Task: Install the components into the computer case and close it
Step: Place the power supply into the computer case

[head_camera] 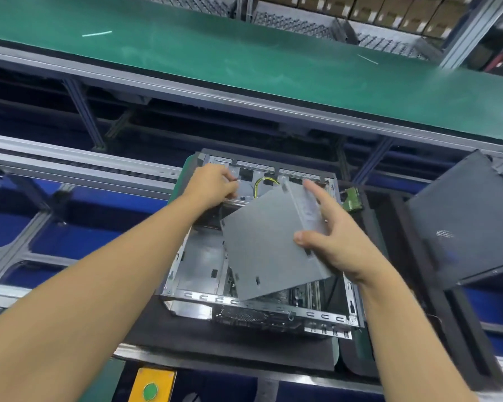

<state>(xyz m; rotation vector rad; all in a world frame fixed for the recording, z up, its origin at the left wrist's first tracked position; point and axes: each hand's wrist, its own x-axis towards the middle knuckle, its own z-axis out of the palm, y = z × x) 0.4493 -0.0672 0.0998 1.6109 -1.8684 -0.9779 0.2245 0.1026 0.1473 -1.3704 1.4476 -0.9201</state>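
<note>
An open computer case lies on its side on a dark foam pad, its inside facing up. My right hand grips a flat grey metal drive by its right edge and holds it tilted above the case. My left hand reaches into the far left part of the case with curled fingers at a grey bracket; what they pinch is hidden. A yellow and black cable loops inside the far end. The black side panel leans at the right.
A green circuit board lies just right of the case. A green conveyor belt runs across the back on aluminium framing. A yellow box with a green button sits at the near edge. Blue floor shows under the rails on the left.
</note>
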